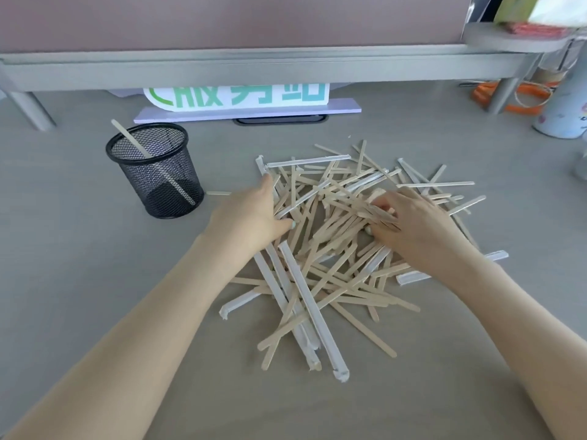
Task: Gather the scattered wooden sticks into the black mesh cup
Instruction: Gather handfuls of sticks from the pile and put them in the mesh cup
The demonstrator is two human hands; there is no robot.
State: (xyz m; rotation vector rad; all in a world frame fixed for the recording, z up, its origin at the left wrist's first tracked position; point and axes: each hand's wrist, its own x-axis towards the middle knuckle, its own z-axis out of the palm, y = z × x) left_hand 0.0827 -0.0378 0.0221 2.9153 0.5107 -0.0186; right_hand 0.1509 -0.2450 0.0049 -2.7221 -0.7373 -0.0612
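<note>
A loose pile of wooden sticks lies crisscrossed on the grey desk, mixed with several white paper-wrapped ones. The black mesh cup stands upright to the pile's left with one stick leaning in it. My left hand rests on the pile's left edge, fingers spread among the sticks. On the pile's right side, my right hand has its fingers curled around a small bundle of sticks. A single stick lies apart, between cup and pile.
A grey shelf riser spans the back of the desk, with a white-and-green sign on a lilac base under it. A pale cylindrical container and orange scissors sit at the back right.
</note>
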